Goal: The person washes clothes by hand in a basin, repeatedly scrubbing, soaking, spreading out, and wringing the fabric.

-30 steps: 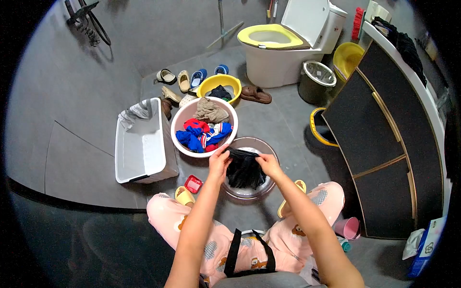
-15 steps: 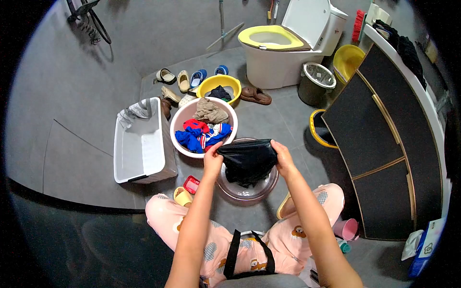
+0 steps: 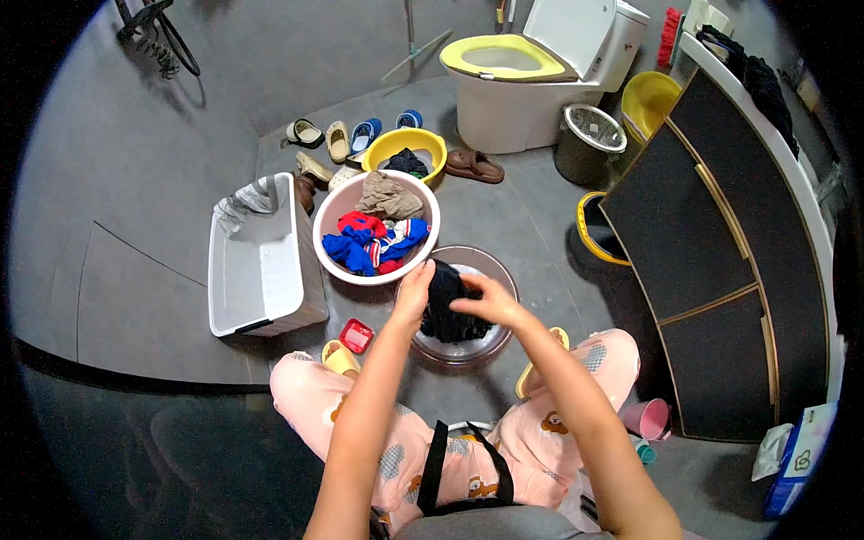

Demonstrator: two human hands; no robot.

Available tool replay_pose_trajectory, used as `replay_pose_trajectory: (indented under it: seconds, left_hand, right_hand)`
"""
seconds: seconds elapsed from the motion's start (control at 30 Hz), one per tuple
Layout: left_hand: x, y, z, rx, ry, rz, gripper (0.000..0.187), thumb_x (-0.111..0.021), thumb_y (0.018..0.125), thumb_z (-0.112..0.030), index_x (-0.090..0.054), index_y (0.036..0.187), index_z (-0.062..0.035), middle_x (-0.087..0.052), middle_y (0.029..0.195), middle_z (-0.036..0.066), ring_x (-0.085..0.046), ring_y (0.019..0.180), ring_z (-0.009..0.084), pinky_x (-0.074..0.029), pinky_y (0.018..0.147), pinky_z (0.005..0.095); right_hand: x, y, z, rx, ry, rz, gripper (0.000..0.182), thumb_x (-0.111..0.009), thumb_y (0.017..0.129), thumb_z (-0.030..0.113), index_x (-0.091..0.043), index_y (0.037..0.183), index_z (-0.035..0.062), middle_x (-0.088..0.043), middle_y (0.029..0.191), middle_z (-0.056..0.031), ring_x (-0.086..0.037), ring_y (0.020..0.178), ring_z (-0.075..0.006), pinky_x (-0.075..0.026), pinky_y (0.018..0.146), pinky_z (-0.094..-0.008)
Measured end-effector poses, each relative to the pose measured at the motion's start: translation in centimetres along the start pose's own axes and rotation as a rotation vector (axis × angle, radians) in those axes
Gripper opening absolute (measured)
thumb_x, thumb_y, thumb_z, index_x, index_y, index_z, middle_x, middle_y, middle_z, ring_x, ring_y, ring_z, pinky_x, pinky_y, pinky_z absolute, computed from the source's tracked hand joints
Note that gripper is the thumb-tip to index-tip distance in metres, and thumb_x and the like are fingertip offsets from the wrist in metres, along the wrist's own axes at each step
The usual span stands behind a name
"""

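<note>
A wet-looking black cloth garment hangs bunched over a clear brownish basin between my knees, its lower part inside the basin. My left hand is closed on the garment's left upper edge. At its right side is my right hand, thumb and fingers apart, the fingertips at the black fabric. The basin's bottom is partly hidden by the garment and my hands.
A pink-white basin of blue, red and beige clothes adjoins the clear one. Behind it stands a yellow basin with dark cloth. A white storage box is left, a red dish near my foot, a black cabinet right.
The black garment went from stretched wide between both hands to bunched and narrow. My right hand moved left, releasing its corner; the left hand still holds on.
</note>
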State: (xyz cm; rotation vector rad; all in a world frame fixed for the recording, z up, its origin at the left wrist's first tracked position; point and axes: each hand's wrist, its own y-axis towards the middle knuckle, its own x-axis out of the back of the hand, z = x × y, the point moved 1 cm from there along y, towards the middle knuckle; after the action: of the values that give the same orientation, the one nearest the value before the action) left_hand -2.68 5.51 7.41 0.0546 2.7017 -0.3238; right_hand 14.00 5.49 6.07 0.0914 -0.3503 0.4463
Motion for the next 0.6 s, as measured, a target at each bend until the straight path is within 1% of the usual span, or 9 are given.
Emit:
replay_pose_trajectory:
  seconds: [0.07,0.13,0.2,0.23,0.3,0.37,0.47,0.53,0.6]
  left_hand:
    - [0.2,0.1,0.7,-0.001,0.014,0.044,0.025,-0.042,0.089,-0.027,-0.055,0.09,-0.0053,-0.055,0.077,-0.002,-0.05,0.073,0.006,-0.04,0.066,0.02]
    - [0.2,0.1,0.8,-0.032,0.007,0.07,0.018,-0.049,0.086,-0.022,-0.052,0.093,-0.0051,-0.055,0.084,0.001,-0.051,0.077,0.0072,-0.041,0.069,0.0207]
    - [-0.6,-0.2,0.3,-0.107,-0.01,0.064,0.019,-0.054,0.084,-0.018,-0.05,0.097,-0.0043,-0.055,0.087,0.002,-0.051,0.078,0.0083,-0.041,0.07,0.0209]
    - [-0.7,-0.3,-0.1,-0.162,0.037,0.108,0.037,-0.064,0.075,-0.015,-0.046,0.105,-0.0028,-0.054,0.092,0.004,-0.05,0.082,0.0102,-0.041,0.074,0.0228]
    - [-0.4,-0.6,0.3,-0.292,0.271,0.081,0.047,-0.068,0.07,-0.016,-0.044,0.109,-0.0033,-0.054,0.095,0.006,-0.05,0.086,0.0118,-0.041,0.077,0.0249]
    - [0.6,-0.3,2.2,-0.372,0.481,0.083,0.06,-0.073,0.063,-0.018,-0.043,0.113,-0.0059,-0.053,0.099,0.008,-0.05,0.092,0.0143,-0.041,0.079,0.028]
    - [2.1,0.0,4.8,-0.397,0.776,0.112,0.032,-0.066,0.068,-0.014,-0.057,0.096,-0.0014,-0.059,0.095,0.008,-0.054,0.088,0.0153,-0.041,0.079,0.0269]
    - [2.7,0.1,5.6,-0.293,0.59,-0.023,0.028,-0.057,0.07,-0.007,-0.059,0.097,-0.0018,-0.061,0.082,0.006,-0.055,0.073,0.0129,-0.044,0.066,0.0261]
    - [3.4,0.3,5.0,-0.269,0.705,-0.214,0.031,-0.05,0.072,-0.004,-0.058,0.101,0.0006,-0.061,0.072,0.007,-0.054,0.065,0.0103,-0.043,0.063,0.0241]
  right_hand:
    - [-0.8,-0.8,2.1,0.107,-0.159,-0.014,0.04,-0.065,0.069,0.023,-0.056,0.102,0.0021,-0.059,0.093,-0.0171,-0.057,0.086,-0.0272,-0.042,0.077,-0.0329]
    - [-1.5,0.0,-0.3,-0.181,-0.066,-0.072,0.03,-0.059,0.073,0.021,-0.058,0.095,0.0004,-0.061,0.084,-0.0165,-0.059,0.078,-0.0286,-0.044,0.07,-0.0345]
    - [-1.4,0.3,-0.7,-0.038,0.101,-0.207,0.022,-0.052,0.08,0.017,-0.059,0.09,-0.0006,-0.061,0.072,-0.0077,-0.056,0.064,-0.015,-0.043,0.06,-0.0286]
    - [-1.1,0.5,-0.5,-0.134,0.263,-0.213,0.021,-0.051,0.081,0.017,-0.059,0.089,0.0002,-0.059,0.07,-0.0044,-0.053,0.062,-0.0112,-0.042,0.057,-0.0256]
    - [-0.1,0.6,0.8,-0.227,0.488,-0.259,0.019,-0.048,0.084,0.02,-0.059,0.088,0.0043,-0.055,0.07,0.0022,-0.048,0.058,-0.0052,-0.037,0.05,-0.0195]
    - [0.9,0.7,2.0,-0.249,0.792,-0.321,0.019,-0.048,0.086,0.023,-0.056,0.088,0.0059,-0.058,0.075,0.0003,-0.053,0.062,-0.007,-0.043,0.054,-0.0205]
    - [2.5,0.8,3.6,-0.169,1.069,-0.397,0.02,-0.047,0.087,0.023,-0.054,0.087,0.0052,-0.06,0.08,-0.0032,-0.057,0.069,-0.0114,-0.047,0.061,-0.0244]
    - [3.5,0.8,4.6,-0.106,1.006,-0.46,0.02,-0.046,0.088,0.023,-0.054,0.088,0.005,-0.059,0.08,-0.0028,-0.056,0.069,-0.0112,-0.045,0.064,-0.0239]
    - [4.7,0.9,2.4,-0.101,0.862,-0.509,0.021,-0.046,0.088,0.023,-0.054,0.092,0.0038,-0.059,0.086,-0.0036,-0.055,0.076,-0.012,-0.044,0.071,-0.0256]
